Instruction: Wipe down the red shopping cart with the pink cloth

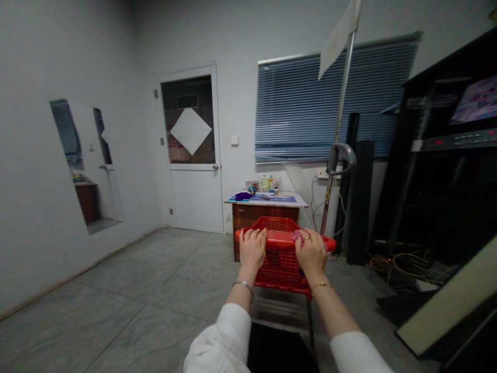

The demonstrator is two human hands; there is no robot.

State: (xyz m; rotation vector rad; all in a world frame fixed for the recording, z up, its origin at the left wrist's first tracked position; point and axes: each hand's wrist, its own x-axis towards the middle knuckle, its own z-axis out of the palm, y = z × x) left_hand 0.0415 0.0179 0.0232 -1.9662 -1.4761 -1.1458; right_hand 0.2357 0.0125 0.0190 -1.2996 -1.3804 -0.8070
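A red plastic shopping cart (281, 277) stands right in front of me, its handle (280, 236) running across at waist height. The fingers of my left hand (252, 251) curl over the left part of that handle. On the right part, my right hand (311, 254) is closed round the bar, with a pink, crumpled piece of something (298, 235) showing between hand and handle. Whether the pink piece is a cloth or a glove, I cannot tell. The cart's mesh basket has upright walls; its floor is hidden from this angle.
Beyond the cart is a small brown desk (248, 213) with a purple cloth-like item (243, 196) and several bottles on top. A white door (197, 199) is shut at the back left. To the right are a metal pole (341, 111), a dark rack (427, 202) and loose cables (411, 264).
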